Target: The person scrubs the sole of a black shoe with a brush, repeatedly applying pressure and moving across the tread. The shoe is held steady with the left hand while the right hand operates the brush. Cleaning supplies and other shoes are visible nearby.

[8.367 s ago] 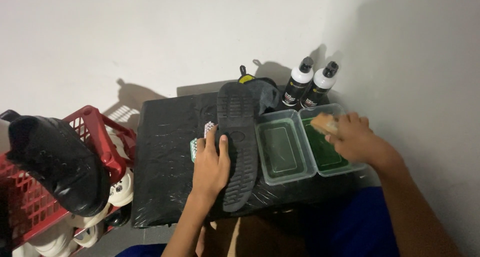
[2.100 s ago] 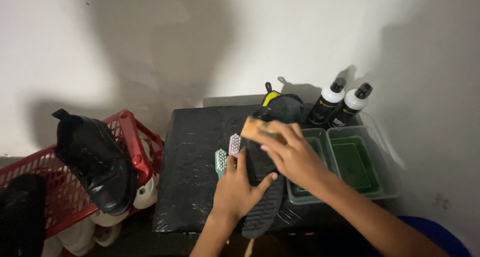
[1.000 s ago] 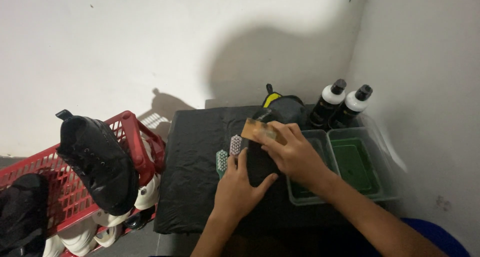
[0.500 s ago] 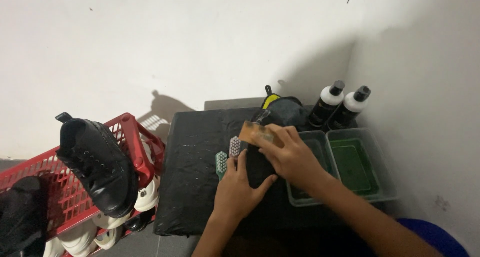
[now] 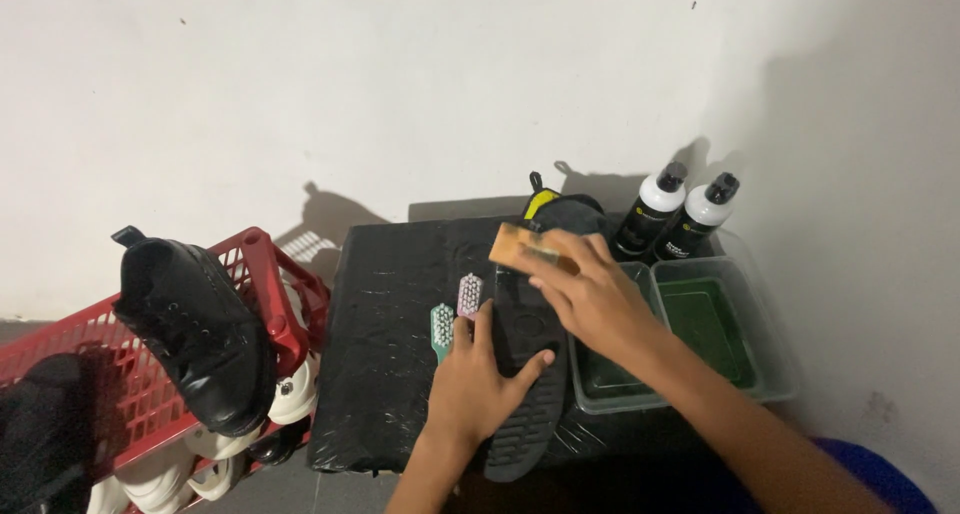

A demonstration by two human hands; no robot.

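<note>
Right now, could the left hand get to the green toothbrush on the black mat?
Probably yes. The left hand presses on the black shoe sole, and the green toothbrush lies just beside its thumb on the black mat, with nothing between them.

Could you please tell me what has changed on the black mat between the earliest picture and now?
The right hand has moved from the green-water tub to the upturned shoe sole, bringing the wooden brush onto it. The left hand still presses the sole down. The two small brushes, bottles and red crate with the black shoe stayed put.
</note>
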